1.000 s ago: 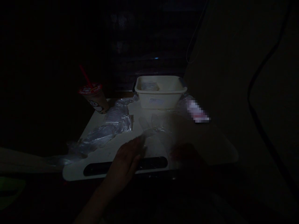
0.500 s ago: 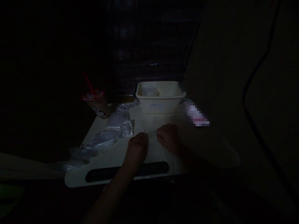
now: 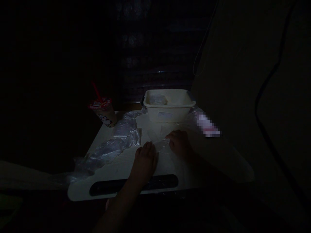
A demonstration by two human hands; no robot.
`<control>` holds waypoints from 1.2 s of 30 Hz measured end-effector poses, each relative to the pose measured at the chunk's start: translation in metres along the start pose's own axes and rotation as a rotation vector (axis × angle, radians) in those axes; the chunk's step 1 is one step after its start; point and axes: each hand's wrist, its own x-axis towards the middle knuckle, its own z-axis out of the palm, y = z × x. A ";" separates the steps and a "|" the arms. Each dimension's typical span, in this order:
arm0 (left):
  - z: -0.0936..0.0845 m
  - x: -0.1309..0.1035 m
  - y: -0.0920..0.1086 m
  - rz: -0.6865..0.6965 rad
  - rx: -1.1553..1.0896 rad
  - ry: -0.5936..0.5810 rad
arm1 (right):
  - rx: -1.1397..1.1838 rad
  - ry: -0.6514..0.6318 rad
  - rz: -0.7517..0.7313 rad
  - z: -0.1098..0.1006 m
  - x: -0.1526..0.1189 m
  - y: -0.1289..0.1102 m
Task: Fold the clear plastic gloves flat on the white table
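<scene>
In the dim head view, a clear plastic bag or sheet (image 3: 162, 145) lies on a small white table (image 3: 116, 166). My left hand (image 3: 145, 158) rests at its left edge, palm down with the fingers stretched out flat. From the other side my right hand (image 3: 180, 144) pinches the clear plastic between bent thumb and forefinger. More thin clear film spreads over the table around both hands, but its outline is hard to make out in the dark.
Behind my hands stands a cream plastic basin (image 3: 167, 113) with clear packets (image 3: 157, 99) inside. Crumpled clear plastic (image 3: 123, 131) runs along the left. A drink cup (image 3: 104, 113) with a red straw stands back left; a blurred-out item (image 3: 208, 125) lies right. A dark slot (image 3: 111, 186) marks the front edge.
My left hand has flattened, its fingers stretching out on the plastic. The right hand has drawn slightly away to the right, its forefinger now extended over the clear plastic. The view has shifted slightly.
</scene>
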 end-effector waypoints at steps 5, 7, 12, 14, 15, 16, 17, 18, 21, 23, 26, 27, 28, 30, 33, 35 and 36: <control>-0.005 -0.004 0.003 0.051 0.013 0.001 | 0.043 0.010 -0.091 -0.006 -0.011 -0.005; -0.005 -0.005 0.003 0.086 0.030 -0.018 | 0.033 -0.035 -0.197 -0.005 -0.018 -0.013; -0.004 -0.006 0.002 0.101 0.068 -0.051 | -0.054 -0.107 -0.283 0.003 -0.033 -0.022; -0.003 -0.007 0.002 0.105 0.074 -0.065 | -0.074 -0.126 -0.288 0.004 -0.035 -0.019; -0.003 -0.007 0.001 0.107 0.076 -0.069 | -0.081 -0.129 -0.281 0.004 -0.035 -0.017; -0.002 -0.007 0.001 0.107 0.077 -0.071 | -0.086 -0.130 -0.269 0.004 -0.035 -0.014; -0.002 -0.008 0.001 0.107 0.078 -0.071 | -0.090 -0.130 -0.254 0.003 -0.035 -0.011; -0.002 -0.008 0.001 0.106 0.078 -0.072 | -0.094 -0.129 -0.238 0.002 -0.034 -0.009; -0.003 -0.008 0.001 0.101 0.068 -0.081 | -0.108 -0.117 -0.199 0.000 -0.033 -0.004; -0.003 -0.008 0.002 0.097 0.057 -0.089 | -0.117 -0.101 -0.183 0.000 -0.032 -0.003; -0.003 -0.006 0.003 0.089 0.027 -0.099 | -0.110 -0.102 -0.188 0.002 -0.030 -0.004; -0.003 -0.005 0.003 0.087 0.010 -0.100 | -0.103 -0.110 -0.196 0.001 -0.029 -0.004; -0.003 -0.005 0.002 0.085 -0.014 -0.098 | -0.097 -0.116 -0.198 0.000 -0.028 -0.004; -0.004 -0.005 0.000 0.078 -0.088 -0.084 | -0.087 -0.108 -0.193 -0.005 -0.030 -0.002; -0.013 -0.015 -0.010 0.032 -0.266 -0.037 | -0.068 -0.080 -0.228 -0.016 -0.044 0.008; -0.021 -0.028 -0.018 0.002 -0.382 -0.011 | -0.047 -0.100 -0.327 -0.020 -0.063 0.016; -0.025 -0.037 -0.022 0.009 -0.417 -0.026 | -0.038 -0.105 -0.365 -0.020 -0.075 0.020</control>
